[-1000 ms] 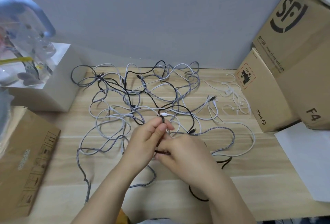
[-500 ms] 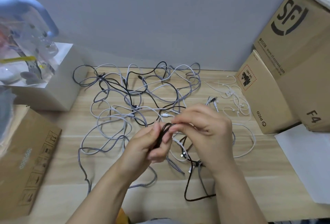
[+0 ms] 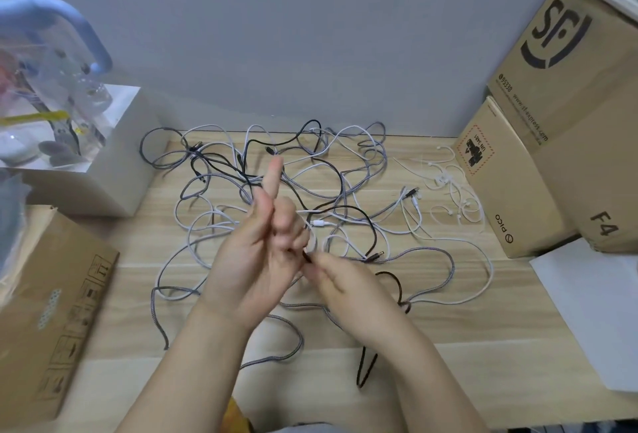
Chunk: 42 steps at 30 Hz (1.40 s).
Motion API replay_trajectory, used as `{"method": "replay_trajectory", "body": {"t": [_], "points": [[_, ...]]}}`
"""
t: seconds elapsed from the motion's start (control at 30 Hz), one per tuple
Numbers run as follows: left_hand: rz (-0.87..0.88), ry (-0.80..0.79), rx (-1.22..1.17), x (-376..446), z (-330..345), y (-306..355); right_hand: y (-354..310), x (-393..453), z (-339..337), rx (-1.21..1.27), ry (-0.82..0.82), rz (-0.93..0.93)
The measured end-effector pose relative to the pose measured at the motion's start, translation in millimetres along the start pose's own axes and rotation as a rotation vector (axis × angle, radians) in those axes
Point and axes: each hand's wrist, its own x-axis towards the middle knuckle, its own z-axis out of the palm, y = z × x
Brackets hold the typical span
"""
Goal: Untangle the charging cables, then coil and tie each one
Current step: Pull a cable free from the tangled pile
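A tangle of white, grey and black charging cables [image 3: 310, 170] sprawls over the wooden table [image 3: 483, 329]. Both of my hands are raised over its near side. My left hand [image 3: 255, 253] has its index finger pointing up and its other fingers curled round a black braided cable [image 3: 397, 283]. My right hand [image 3: 345, 287] pinches the same cable just beside the left fingers. The rest of that cable loops to the right and trails down toward the table's front edge. How much of it is wound inside the left hand is hidden.
Thin white ties [image 3: 448, 187] lie at the back right. Cardboard boxes [image 3: 511, 184] stand stacked on the right, with a white sheet [image 3: 593, 312] in front. On the left are a flat cardboard box [image 3: 51, 312] and a white box [image 3: 86, 184] bearing a clear container [image 3: 41, 87].
My right hand came down from above the left hand to its right side. The left index finger now points straight up, and the black cable's loose loop has shifted right.
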Motion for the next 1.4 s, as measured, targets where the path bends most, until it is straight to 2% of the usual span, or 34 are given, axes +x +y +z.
{"method": "replay_trajectory", "body": {"t": [0.07,0.17,0.27,0.33,0.47,0.53,0.6,0.73,0.8,0.87,0.97,1.07,1.2,1.33,1.4], "points": [[0.049,0.1,0.229,2.2,-9.1,-2.8,-3.7,-4.0,-4.3,-0.083,-0.027,0.0],[0.024,0.051,0.583,8.0,-18.5,-15.0,-7.8,-9.8,-14.5,-0.258,0.029,0.0],[0.041,0.026,0.937,9.8,-32.6,-17.4,-8.6,-18.1,-23.1,-0.23,0.121,0.018],[-0.054,0.025,1.003,7.0,-39.2,-18.1,-10.1,-20.7,-30.1,-0.193,0.195,0.027],[-0.327,-0.136,1.005,-0.2,-37.9,-18.9,-12.2,-18.0,-39.7,-0.066,0.325,0.032],[-0.403,-0.23,0.946,-3.0,-33.7,-18.6,-11.7,-19.0,-41.0,0.058,0.372,0.031],[-0.431,-0.271,0.785,-4.1,-32.9,-16.8,-11.9,-19.8,-40.9,0.177,0.409,0.005],[-0.48,-0.405,0.436,-4.3,-37.7,-8.8,-9.4,-17.2,-39.8,0.25,0.505,-0.089],[-0.501,-0.537,0.27,-3.9,-37.3,-5.3,-7.3,-15.3,-38.4,0.27,0.507,-0.188],[-0.447,-0.621,0.127,-2.6,-31.2,-5.0,-3.9,-11.6,-35.3,0.316,0.472,-0.227],[-0.311,-0.509,0.01,2.1,-20.3,-0.9,3.4,-3.0,-25.1,0.44,0.296,-0.13],[-0.153,-0.333,-0.036,6.9,-11.5,3.0,11.2,-1.5,-9.8,0.374,0.106,-0.025],[-0.044,-0.085,0.329,7.3,-12.0,-15.1,7.7,-5.8,-5.2,0.12,-0.029,0.084],[-0.096,-0.048,0.632,10.5,-20.3,-31.8,-2.4,-10.0,-6.7,-0.299,-0.045,0.057],[-0.118,-0.012,0.851,9.6,-24.1,-32.9,-5.7,-14.1,-9.5,-0.352,-0.014,0.044]]}}
